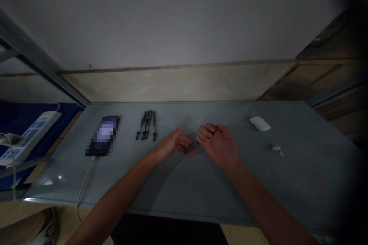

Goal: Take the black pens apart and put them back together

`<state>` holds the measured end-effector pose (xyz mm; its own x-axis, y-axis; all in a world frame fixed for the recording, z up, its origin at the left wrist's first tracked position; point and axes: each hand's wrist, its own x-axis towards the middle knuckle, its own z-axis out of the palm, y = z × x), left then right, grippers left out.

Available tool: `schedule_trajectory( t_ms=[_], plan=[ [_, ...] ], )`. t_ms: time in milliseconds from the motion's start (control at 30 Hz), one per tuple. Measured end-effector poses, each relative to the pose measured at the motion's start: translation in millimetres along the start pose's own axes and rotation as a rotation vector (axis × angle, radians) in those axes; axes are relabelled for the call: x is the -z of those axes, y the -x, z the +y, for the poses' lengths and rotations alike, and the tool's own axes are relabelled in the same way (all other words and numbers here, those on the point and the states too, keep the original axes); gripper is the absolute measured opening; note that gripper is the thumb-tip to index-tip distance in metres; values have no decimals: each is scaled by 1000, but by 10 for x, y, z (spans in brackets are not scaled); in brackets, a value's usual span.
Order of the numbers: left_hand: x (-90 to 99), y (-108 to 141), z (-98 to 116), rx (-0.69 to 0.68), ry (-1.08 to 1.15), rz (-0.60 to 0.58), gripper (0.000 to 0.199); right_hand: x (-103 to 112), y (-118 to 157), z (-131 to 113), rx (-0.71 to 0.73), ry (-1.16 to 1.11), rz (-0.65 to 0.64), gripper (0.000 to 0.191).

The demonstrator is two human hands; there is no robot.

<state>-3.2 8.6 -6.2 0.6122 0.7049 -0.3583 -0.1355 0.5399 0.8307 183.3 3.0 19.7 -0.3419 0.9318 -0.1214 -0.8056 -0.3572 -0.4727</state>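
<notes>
No readable brands anywhere, and dark pen parts (191, 147) were gripped in both hands (220, 146).

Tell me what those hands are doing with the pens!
Someone's left hand has a slim dark pen piece at its fingers, and their right hand grips another dark piece, close by, over the table. More black pens lie to the left, beside a phone with a white cable attached. A small white case sits on the right.
</notes>
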Motion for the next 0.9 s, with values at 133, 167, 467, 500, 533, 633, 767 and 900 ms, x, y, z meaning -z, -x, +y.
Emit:
schedule_trajectory(
  t_ms=[133, 167, 467, 500, 533, 633, 767, 900],
  plan=[
    [-21, 13, 11, 1, -6, 15, 83, -3, 3, -3, 9, 16, -1, 25],
    [-27, 15, 12, 2, -5, 19, 82, -3, 4, -3, 14, 25, 2, 25],
    [3, -14, -27, -24, -32, -20, 84, 28, 2, 7, 14, 14, -13, 21],
    [9, -19, -34, -28, -33, -27, 84, 28, -1, 8, 10, 11, -10, 21],
    [13, -22, -41, -30, -28, -29, 84, 27, -3, 9, 9, 10, -4, 21],
    [8, -21, -50, -45, -24, -16, 82, 14, -5, 6, 15, 12, 14, 21],
    [-16, -12, -40, -55, -48, 20, 81, -11, 9, -6, 25, 32, 23, 23],
    [-20, -12, -27, -38, -29, 34, 81, -17, 18, -11, 42, 33, 13, 25]
  ],
)
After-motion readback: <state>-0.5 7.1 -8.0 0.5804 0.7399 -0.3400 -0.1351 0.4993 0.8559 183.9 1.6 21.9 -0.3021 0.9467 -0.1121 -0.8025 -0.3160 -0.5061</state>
